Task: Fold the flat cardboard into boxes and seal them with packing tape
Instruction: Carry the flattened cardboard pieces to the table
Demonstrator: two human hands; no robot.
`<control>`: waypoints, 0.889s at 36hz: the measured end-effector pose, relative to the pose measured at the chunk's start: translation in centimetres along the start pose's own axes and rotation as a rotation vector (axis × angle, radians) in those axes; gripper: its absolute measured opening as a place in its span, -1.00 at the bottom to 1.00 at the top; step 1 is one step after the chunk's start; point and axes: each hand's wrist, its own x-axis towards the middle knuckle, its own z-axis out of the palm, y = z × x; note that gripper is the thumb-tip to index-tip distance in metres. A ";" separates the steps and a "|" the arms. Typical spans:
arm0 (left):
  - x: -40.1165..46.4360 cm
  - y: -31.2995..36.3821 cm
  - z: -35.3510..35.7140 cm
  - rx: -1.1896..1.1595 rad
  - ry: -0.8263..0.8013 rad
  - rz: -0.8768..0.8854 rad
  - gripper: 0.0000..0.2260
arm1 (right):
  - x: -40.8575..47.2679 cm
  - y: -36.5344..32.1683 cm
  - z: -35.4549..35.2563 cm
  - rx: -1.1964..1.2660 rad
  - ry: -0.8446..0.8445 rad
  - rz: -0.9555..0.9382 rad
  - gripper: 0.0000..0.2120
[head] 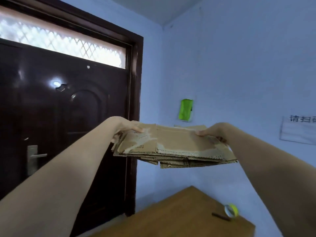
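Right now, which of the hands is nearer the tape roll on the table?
Right. The right hand grips the cardboard stack above the tape roll; the left hand grips the stack's far-left end.

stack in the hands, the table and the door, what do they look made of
Stack: corrugated cardboard, matte brown; fluted edges show along the near side, with pale worn patches on top. Table: looks like wood or wood veneer, with a smooth tan top. Door: glossy dark brown, likely painted metal, judging by the sharp light reflections and pressed panels; it could be lacquered wood.
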 end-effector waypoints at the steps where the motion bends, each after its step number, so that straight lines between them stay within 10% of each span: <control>1: 1.5 1.4 0.6 -0.006 -0.002 0.011 -0.50 | 1.4 0.6 -0.8 0.006 0.011 -0.003 -0.45; 32: 27.8 32.9 27.2 -0.042 0.070 -0.002 -0.38 | 45.5 24.2 -17.1 0.233 -0.067 -0.056 -0.23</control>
